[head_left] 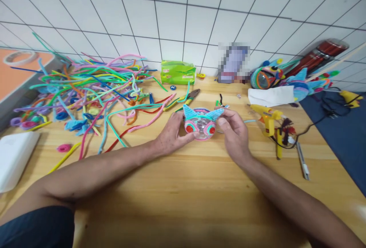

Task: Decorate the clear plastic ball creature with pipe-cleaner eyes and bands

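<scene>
A small animal-shaped craft (pixel 203 125) has a clear body, two blue pipe-cleaner ears, and red-centred eyes ringed in pink and pale green. My left hand (pixel 174 135) grips its left side, the thumb lying across the lower front. My right hand (pixel 235 131) is at the tip of its right ear (pixel 215 114), thumb and fingers pinched around it. The fingers behind the craft are partly hidden. Just behind it lie pliers (pixel 192 96) with yellow-green handles.
Loose pipe cleaners (pixel 94 76) heap up at the left, beside a white box (pixel 17 156). Along the tiled wall are a green tissue pack (pixel 177 73), finished crafts (pixel 264 78) and a red thermos (pixel 317 57). A yellow glue gun (pixel 268 120), its black cord and a utility knife (pixel 303 162) lie right.
</scene>
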`<state>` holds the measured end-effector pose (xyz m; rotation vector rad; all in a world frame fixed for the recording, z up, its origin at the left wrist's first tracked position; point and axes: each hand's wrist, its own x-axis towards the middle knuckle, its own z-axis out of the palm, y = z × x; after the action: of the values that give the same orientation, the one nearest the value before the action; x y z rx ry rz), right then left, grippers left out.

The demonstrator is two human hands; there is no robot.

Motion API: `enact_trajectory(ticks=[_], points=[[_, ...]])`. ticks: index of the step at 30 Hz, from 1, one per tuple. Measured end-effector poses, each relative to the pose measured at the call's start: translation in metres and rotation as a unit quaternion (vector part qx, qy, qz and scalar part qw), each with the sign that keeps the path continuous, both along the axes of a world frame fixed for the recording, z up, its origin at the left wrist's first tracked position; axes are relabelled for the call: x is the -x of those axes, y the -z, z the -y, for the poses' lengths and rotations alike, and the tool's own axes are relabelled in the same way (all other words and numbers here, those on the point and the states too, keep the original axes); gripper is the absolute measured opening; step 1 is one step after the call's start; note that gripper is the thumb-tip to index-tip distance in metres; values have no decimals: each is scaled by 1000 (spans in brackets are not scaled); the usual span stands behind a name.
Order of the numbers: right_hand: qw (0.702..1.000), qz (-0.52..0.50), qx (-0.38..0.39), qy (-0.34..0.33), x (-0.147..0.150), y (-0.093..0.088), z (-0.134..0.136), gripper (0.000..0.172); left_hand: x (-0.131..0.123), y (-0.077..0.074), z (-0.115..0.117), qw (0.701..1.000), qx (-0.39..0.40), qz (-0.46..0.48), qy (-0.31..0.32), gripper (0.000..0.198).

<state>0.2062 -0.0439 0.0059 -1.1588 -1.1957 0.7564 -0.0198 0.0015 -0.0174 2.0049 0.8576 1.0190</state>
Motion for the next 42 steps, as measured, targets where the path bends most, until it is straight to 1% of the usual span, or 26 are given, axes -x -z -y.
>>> enact_trajectory(ticks=[2, 4, 6, 8, 11, 14, 18, 20, 25, 28, 30, 35, 42], points=[[1000, 9, 19, -4, 3, -3, -2, 34, 1, 1, -1, 1000, -8, 25, 14, 64], [999, 11, 31, 4, 4, -4, -5, 33, 3, 2, -1, 997, 1, 69, 21, 64], [999, 10, 32, 14, 4, -4, -7, 34, 3, 2, 0, 992, 21, 122, 17, 55], [999, 14, 32, 14, 4, -4, -8, 34, 2, 2, 0, 984, 51, 169, 13, 42], [999, 24, 33, 7, 5, -4, -8, 34, -2, 2, -1, 974, 96, 204, 13, 31], [999, 14, 28, 9, 7, -4, -7, 33, -5, 2, -4, 973, 99, 207, 7, 30], [1000, 4, 13, 20, 8, -3, -8, 32, -5, 2, -6, 977, 73, 199, 3, 28], [1000, 5, 14, 14, 8, -3, -9, 31, -4, 2, -5, 979, 64, 192, 6, 27], [999, -7, 35, -8, 7, -2, -12, 38, -3, 1, -2, 983, 43, 180, 15, 23], [999, -26, 44, -16, 7, -1, -12, 36, -3, 1, -2, 982, 54, 182, 17, 22], [998, -37, 37, -18, 6, -1, -12, 36, -3, 2, -3, 980, 69, 186, 16, 24], [999, -16, 24, -21, 4, -4, -13, 37, -3, 2, -2, 979, 91, 183, 8, 30], [999, -27, 17, -25, 2, -3, -13, 32, -4, 1, -2, 976, 95, 196, 14, 27]])
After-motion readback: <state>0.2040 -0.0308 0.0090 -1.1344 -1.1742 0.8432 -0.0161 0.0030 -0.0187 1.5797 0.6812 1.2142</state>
